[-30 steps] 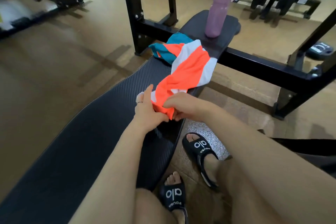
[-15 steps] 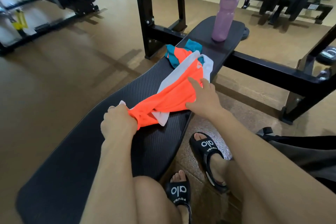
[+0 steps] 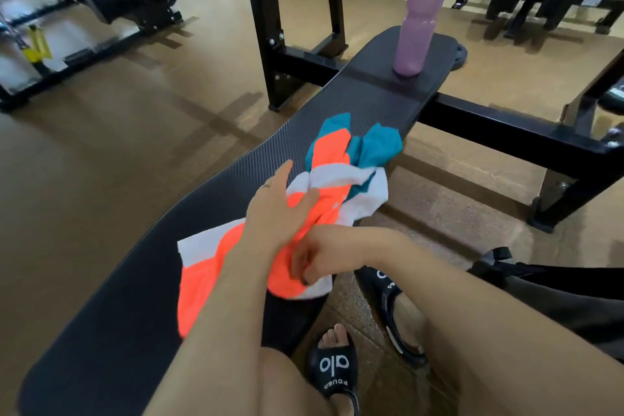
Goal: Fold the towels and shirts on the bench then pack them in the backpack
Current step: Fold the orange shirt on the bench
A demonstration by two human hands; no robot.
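The shirt (image 3: 324, 176) lies lengthwise along the table (image 3: 135, 297), running away from the person. The left hand (image 3: 280, 209) presses it flat-fingered; the right hand (image 3: 315, 260) seemingly pinches its near edge.

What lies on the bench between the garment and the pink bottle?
Nothing: in the head view, bare bench padding separates the orange, white and teal garment from the pink bottle.

The left hand (image 3: 277, 209) lay flat on the orange shirt (image 3: 202, 280). The right hand (image 3: 314, 258) pinched its edge. A pink bottle (image 3: 417, 24) stood on the table (image 3: 118, 331).
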